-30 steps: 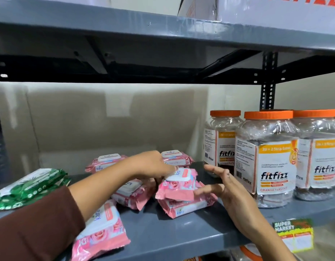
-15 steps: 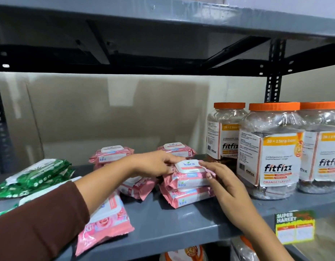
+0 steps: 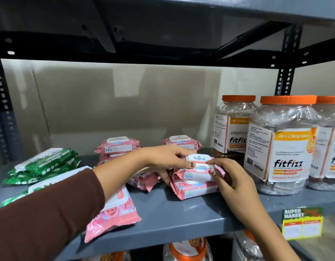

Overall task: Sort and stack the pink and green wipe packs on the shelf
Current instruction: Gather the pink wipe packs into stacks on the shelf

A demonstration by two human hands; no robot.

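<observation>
While both hands pinch the top pink pack (image 3: 197,169) at centre frame, left hand (image 3: 168,160) on its left end, right hand (image 3: 231,178) on its right, its long axis runs left-right, squared over the pack below (image 3: 193,189) on the shelf (image 3: 181,219).

Dim, soft light, maybe from front; wide-angle edge bend, shelf (image 3: 181,219) w/ underside in shadow.

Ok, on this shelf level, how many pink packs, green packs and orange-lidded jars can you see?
Pink wipe packs: 7, some partly hidden
Green wipe packs: 3, one mostly behind the sleeve
Orange-lidded jars: 3
Total: 13 visible
</observation>
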